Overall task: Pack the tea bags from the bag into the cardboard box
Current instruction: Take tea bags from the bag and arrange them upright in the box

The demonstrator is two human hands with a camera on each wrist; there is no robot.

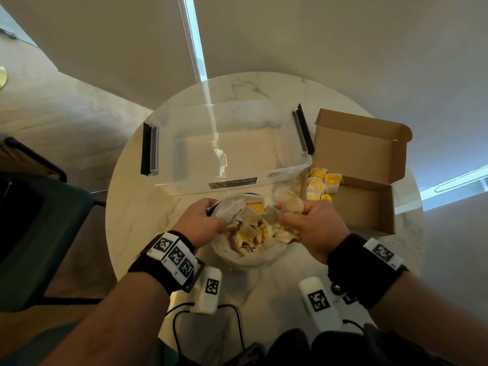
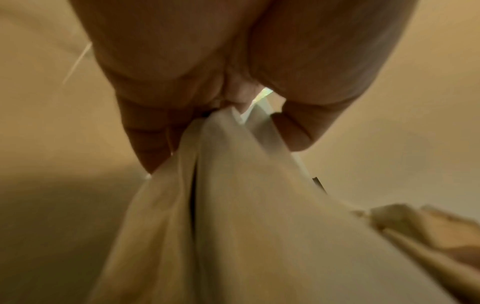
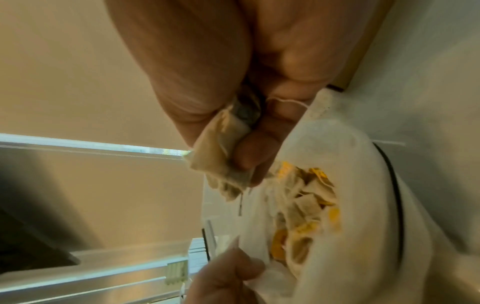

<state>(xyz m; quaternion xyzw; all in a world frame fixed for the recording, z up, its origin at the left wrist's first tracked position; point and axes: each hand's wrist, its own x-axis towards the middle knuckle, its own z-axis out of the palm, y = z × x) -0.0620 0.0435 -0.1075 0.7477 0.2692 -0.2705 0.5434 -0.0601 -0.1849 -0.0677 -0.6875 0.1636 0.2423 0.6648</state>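
Forearms in the head view are closest to the lens, each strapped with a black band bearing coded white markers. I note, by size:

Round marble table (image 1: 137, 223): carries everything below.

Clear plastic tub (image 1: 227, 143) with black side latches: stands at the table's far centre, labelled "Megabox" on its near wall.

Cardboard box (image 1: 367, 204): sits just right of the tub, lid flap standing open behind it. A cluster of yellow-tagged tea bags (image 1: 323, 182) lies in its left end.

White cloth bag (image 1: 253, 257): lies on the table near its front edge, between my two hands, mouth open upward and holding a loose heap of tea bags with yellow tags.

Left hand (image 1: 202, 223): fingers curled round the bag's left rim, gripping the fabric. The left wrist view confirms this, with the cloth bunched between thumb (image 2: 296, 131) and fingers (image 2: 150, 142).

Right hand (image 1: 309, 223): clenched on a bunch of tea bags (image 1: 286, 206) at the bag's right rim, above the opening. The right wrist view shows them pinched between thumb and curled fingers (image 3: 249, 152), with a string looped over a knuckle. I cannot tell the exact count held.
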